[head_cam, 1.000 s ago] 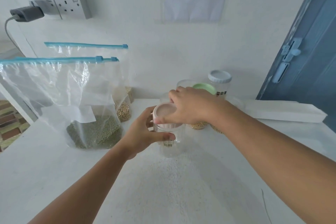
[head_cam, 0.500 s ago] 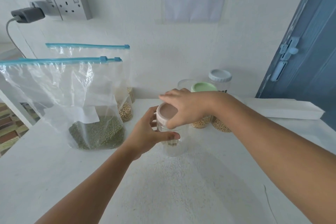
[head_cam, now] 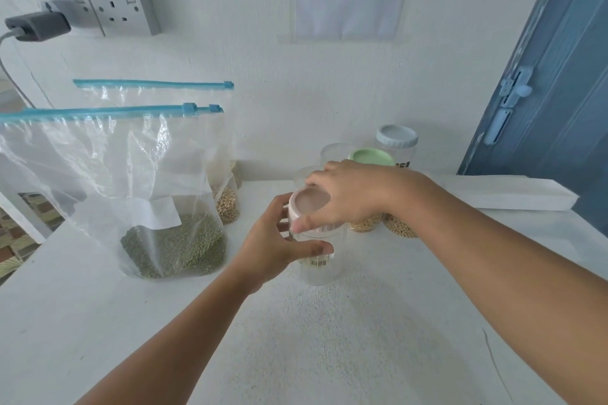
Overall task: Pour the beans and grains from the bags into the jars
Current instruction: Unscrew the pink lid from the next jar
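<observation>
Centrally on the white counter (head_cam: 329, 339) stands a clear jar (head_cam: 324, 268), seemingly empty. At its 9 o'clock the left hand (head_cam: 274, 248) wraps its wall; from 3 o'clock the right hand (head_cam: 350, 196) grips the pink lid (head_cam: 309, 204) on top. At 9 o'clock stands a zip bag of green beans (head_cam: 174, 246).
</observation>
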A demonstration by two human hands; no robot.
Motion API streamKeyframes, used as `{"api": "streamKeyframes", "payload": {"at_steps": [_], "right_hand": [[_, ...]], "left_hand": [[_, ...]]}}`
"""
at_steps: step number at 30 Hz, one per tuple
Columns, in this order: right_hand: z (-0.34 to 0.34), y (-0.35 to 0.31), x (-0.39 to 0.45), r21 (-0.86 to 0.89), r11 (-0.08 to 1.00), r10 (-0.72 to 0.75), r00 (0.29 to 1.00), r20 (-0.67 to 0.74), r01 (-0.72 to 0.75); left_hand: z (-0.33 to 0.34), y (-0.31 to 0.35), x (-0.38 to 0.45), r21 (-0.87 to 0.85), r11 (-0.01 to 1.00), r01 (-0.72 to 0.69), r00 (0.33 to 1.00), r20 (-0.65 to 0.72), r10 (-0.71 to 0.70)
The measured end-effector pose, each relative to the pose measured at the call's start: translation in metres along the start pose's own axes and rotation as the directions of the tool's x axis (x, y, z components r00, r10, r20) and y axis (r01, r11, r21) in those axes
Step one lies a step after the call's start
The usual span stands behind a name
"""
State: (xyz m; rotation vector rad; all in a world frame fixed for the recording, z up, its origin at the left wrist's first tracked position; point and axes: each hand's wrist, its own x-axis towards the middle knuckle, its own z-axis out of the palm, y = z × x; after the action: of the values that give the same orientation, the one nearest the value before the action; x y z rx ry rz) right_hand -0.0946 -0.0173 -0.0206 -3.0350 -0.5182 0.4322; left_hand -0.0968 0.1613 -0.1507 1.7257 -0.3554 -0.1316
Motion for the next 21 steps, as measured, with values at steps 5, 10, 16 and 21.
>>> {"api": "streamKeyframes", "payload": {"at_steps": [5,10,16,21], "right_hand": [[0.001,0.003,0.004,0.080,0.990,-0.112,0.994,-0.014,0.113],[0.002,0.009,0.004,0.145,0.979,-0.147,0.989,0.016,0.143],[-0.009,0.010,0.006,0.175,0.962,-0.226,0.970,0.083,0.209],[-0.004,0.018,0.004,0.227,0.943,-0.261,0.964,0.059,0.241]], "left_hand": [[0.000,-0.003,0.002,0.016,1.000,-0.006,1.000,0.007,0.006],[0.000,-0.001,0.003,0.023,1.000,-0.012,1.000,0.023,0.011],[-0.007,-0.002,0.007,0.003,1.000,0.029,0.997,0.068,-0.029],[-0.005,-0.001,0.006,0.012,0.999,0.045,0.995,0.092,-0.046]]}}
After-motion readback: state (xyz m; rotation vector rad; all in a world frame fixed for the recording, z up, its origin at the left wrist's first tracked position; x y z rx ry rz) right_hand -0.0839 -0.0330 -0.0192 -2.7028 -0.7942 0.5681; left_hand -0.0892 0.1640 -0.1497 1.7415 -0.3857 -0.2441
